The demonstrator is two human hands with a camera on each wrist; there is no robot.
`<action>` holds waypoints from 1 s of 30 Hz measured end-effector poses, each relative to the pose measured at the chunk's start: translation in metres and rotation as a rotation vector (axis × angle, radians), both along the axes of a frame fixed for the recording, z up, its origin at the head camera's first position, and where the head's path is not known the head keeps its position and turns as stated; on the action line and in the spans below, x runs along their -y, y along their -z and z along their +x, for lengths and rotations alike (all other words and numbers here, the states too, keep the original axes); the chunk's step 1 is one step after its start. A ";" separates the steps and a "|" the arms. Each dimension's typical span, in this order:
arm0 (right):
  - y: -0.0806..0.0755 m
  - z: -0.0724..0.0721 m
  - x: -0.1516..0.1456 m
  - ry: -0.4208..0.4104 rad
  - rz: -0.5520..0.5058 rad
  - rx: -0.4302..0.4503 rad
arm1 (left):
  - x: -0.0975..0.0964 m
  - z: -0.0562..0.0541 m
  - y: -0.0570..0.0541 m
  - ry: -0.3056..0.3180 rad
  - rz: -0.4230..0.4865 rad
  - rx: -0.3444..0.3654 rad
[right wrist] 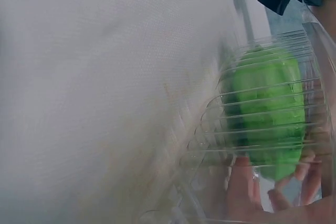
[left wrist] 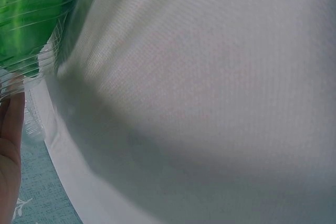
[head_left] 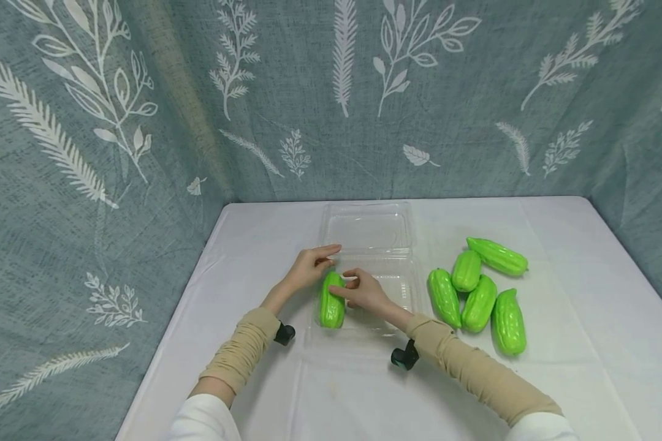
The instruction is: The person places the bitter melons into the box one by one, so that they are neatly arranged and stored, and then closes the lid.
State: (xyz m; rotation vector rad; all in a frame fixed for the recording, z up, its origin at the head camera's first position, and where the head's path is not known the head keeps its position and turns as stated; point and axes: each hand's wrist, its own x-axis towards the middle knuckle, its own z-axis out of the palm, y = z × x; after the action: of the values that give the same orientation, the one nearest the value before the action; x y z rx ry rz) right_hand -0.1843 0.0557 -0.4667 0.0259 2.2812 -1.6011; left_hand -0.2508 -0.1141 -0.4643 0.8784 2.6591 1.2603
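Observation:
A glossy green ridged gourd [head_left: 331, 306] lies lengthwise in the left side of a clear plastic clamshell box [head_left: 386, 331]. My right hand [head_left: 366, 293] holds it near its far end, the thumb across its top. Through the box wall in the right wrist view, the thumb and fingers [right wrist: 241, 184] show on either side of the gourd's [right wrist: 270, 108] end. My left hand [head_left: 309, 266] is at the box's left edge, fingers extended just beyond the gourd's far end. Partly cut off in the left wrist view, the left hand [left wrist: 9, 150] appears below the gourd [left wrist: 26, 14].
The box's transparent lid [head_left: 368, 228] lies folded back on the far side. Several more green gourds [head_left: 479, 304] are grouped on the white tablecloth [head_left: 574, 294] to the right of the box. A patterned blue-grey curtain [head_left: 364, 153] stands behind the table.

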 end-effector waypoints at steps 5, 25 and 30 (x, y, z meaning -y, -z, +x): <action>-0.002 0.002 -0.001 -0.010 -0.013 0.000 | 0.000 0.001 0.000 0.000 -0.004 -0.002; -0.016 0.013 -0.026 -0.062 0.041 -0.125 | 0.001 0.000 0.000 0.003 0.011 0.001; -0.018 0.014 -0.031 -0.061 0.060 -0.137 | 0.002 -0.002 0.003 0.007 0.007 -0.001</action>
State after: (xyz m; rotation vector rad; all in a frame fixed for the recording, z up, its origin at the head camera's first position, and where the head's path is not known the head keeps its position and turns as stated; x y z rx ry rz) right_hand -0.1700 0.0863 -0.4485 -0.1406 2.4083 -1.5469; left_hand -0.2525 -0.1161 -0.4669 0.8883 2.6517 1.2693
